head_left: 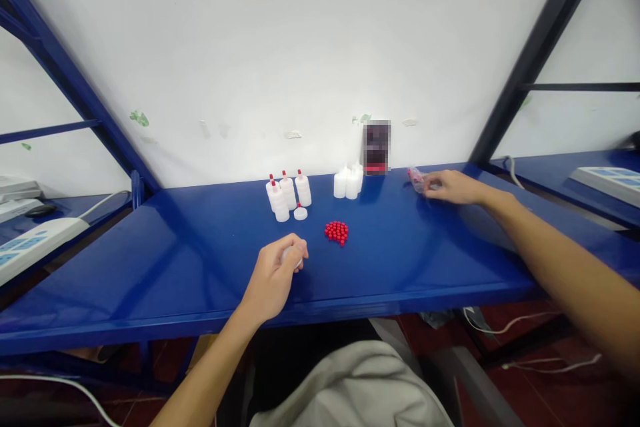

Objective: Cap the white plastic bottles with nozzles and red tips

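My left hand (280,267) is closed around a small white object (287,255), mostly hidden by the fingers, above the front of the blue table. At the right rear, the fingers of my right hand (445,187) pinch a clear plastic bag (416,179) with something red inside. White bottles with red tips (289,193) stand left of centre, with a white cap with a red tip (301,212) in front of them. White bottles without red tips (349,183) are grouped further right. Small red caps (337,232) lie in a cluster mid-table.
A dark, blurred upright object (377,147) leans near the white wall behind the blue table (200,247). Metal frame posts rise at both sides. White power strips (40,247) lie on the neighbouring surfaces at left and right.
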`<state>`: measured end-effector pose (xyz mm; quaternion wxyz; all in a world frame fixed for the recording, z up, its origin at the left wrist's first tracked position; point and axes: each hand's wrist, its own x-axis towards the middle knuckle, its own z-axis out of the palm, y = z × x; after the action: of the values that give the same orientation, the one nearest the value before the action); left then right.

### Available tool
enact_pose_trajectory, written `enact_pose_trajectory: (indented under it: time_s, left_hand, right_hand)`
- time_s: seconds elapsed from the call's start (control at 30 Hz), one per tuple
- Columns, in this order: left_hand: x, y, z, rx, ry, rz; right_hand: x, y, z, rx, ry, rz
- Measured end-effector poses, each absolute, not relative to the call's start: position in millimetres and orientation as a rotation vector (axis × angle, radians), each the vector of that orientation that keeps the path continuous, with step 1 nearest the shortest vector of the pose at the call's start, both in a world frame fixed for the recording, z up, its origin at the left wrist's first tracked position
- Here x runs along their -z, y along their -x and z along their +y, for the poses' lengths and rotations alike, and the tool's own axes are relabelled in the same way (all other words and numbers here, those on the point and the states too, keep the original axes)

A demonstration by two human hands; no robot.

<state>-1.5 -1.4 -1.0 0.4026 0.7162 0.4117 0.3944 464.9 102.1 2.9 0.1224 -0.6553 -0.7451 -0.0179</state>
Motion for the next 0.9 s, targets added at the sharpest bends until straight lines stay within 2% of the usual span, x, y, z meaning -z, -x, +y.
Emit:
enact_pose_trajectory:
  time_s: [0.2,0.27,0.37,0.47,0.57,0.67,0.9]
  left_hand:
    - [2,3,-1,-0.994,-1.81,1.042]
    - [3,3,-1,-0.991,-1.816,1.04]
    - [3,3,-1,-1.003,-1.826,1.021]
    - [2,4,-3,-1.034,-1.816,0.951]
    - [2,5,-6,-1.025,-1.803,0.847]
    - [4,6,-9,-0.993,-1.792,0.748]
    - [6,8,-13,-1.008,-1.765,0.613]
  right_hand:
    - [-23,-454,88,-0.044,1.646,-1.989]
    - [-31,-429,81,-0.255,1.405,-1.781]
    - [-40,-372,62,-0.758,1.026,-1.522]
    - [-43,-308,33,-1.134,0.72,-1.534]
    - [-43,-255,3,-1.331,0.578,-1.644]
    - [-44,-220,-16,-1.316,0.66,-1.79]
    - [-35,-190,-18,-0.933,0.618,-2.026]
